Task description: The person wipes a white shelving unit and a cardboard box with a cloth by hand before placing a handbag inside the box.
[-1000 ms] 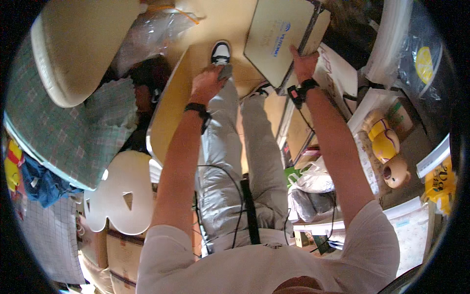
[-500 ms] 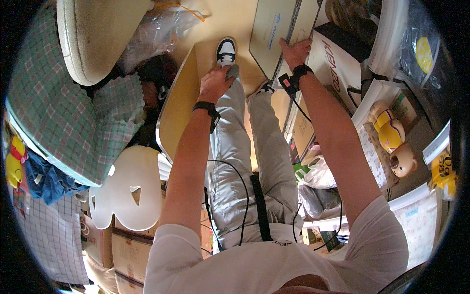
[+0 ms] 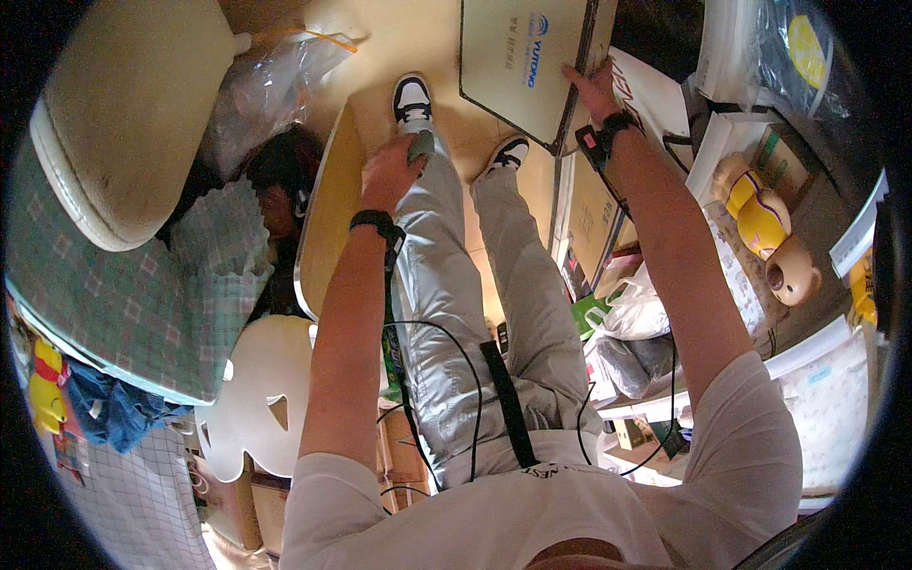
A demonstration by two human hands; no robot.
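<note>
My right hand (image 3: 597, 93) grips the side of a flat beige box (image 3: 513, 71) with dark worn edges and a blue printed mark, tilted up above the floor. A thin side of the box shows beneath my fingers. My left hand (image 3: 391, 171) is closed around a small grey-green piece, perhaps cloth or sponge, mostly hidden in the fingers. It hovers over my left leg, just behind the black-and-white shoe (image 3: 412, 100). Beside that hand stands a pale wooden board (image 3: 328, 209) on its edge.
At left are a cream padded seat (image 3: 133, 114), a green checked cloth (image 3: 114, 313) and a white cut-out panel (image 3: 261, 399). On the right stand a white box (image 3: 655, 100), a shelf with a bear figure (image 3: 760, 223) and plastic bags (image 3: 636, 309). Black cables cross my lap.
The flat box has turned to show more of its broad face and shifted slightly, still in my right hand. My left hand has moved a little left and down. The whole view has shifted.
</note>
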